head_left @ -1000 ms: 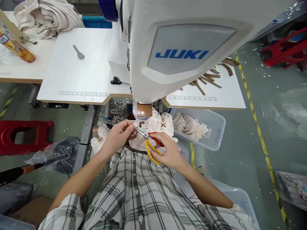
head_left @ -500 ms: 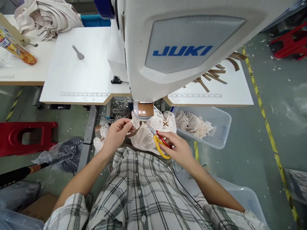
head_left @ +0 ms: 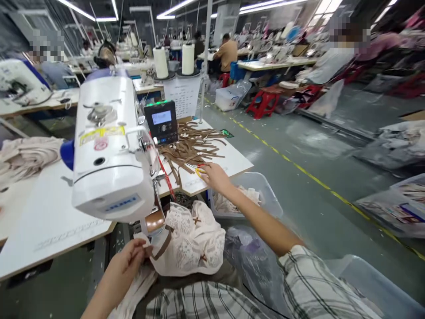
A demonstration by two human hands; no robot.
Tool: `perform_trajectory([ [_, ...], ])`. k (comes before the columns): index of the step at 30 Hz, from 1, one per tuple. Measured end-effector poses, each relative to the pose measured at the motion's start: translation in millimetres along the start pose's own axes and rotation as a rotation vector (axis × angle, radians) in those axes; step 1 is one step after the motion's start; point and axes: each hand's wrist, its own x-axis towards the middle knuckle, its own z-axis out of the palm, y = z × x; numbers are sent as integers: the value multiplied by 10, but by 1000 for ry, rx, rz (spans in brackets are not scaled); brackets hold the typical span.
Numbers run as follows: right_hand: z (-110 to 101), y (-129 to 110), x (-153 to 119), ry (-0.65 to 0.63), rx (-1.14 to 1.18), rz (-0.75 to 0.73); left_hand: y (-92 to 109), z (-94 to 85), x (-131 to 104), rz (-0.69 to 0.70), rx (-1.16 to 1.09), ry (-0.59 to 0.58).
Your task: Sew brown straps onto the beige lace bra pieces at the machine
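My left hand [head_left: 128,259] pinches the edge of a cream lace bra [head_left: 186,248] beside the sewing machine's arm. A brown fabric strip [head_left: 163,243] runs along that part of the bra, close to my fingertips. The bra hangs below the machine head and over my lap, its lace cups and small brown bows facing up. My right hand [head_left: 214,176] reaches out over the white table, its fingers round the small scissors [head_left: 198,170] with red and yellow handles. The blades point left, near a pile of brown strips [head_left: 192,144].
The white sewing machine [head_left: 113,177] stands at left, a control screen [head_left: 161,122] behind it. A clear plastic bin [head_left: 265,195] of cream pieces sits below the table's right edge. Thread cones [head_left: 161,62] rise behind. Other people work at far tables.
The view has swung up and to the right. My right hand has carried the scissors from the bra out to the table by the brown strips. My left hand still pinches the bra.
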Motion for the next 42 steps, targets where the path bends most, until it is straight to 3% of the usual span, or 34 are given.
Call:
perform_trajectory([
  [3,65,-342,-363,-45,92,-89,60,26,3,173,365,157],
  [5,180,-603,-744,-231,217,-241,133,136,0,347,510,287],
  [6,247,-721,-926,-397,332,-363,182,208,-3,425,535,324],
  [8,377,-916,-1216,-565,460,-461,305,366,-24,509,540,351],
  [10,485,-1058,-1391,-589,598,-389,447,508,-62,494,537,339],
  [13,602,-1209,-1474,-497,968,-99,633,646,-95,342,391,279],
  [15,644,-1291,-1438,-412,1164,128,702,691,-78,210,169,247],
  [17,644,-1355,-1344,-345,1218,275,728,712,-51,107,-32,262],
  [20,585,-1400,-1122,-277,1164,254,711,706,-37,-4,-166,360],
  [23,549,-1380,-851,-224,1037,161,631,650,-33,23,2,466],
  [26,585,-1341,-597,-181,909,92,533,581,8,151,308,499],
  [29,629,-1329,-405,-198,852,29,493,532,64,172,477,530],
  [42,688,-1351,-115,-184,700,-97,507,450,140,156,566,556],
])
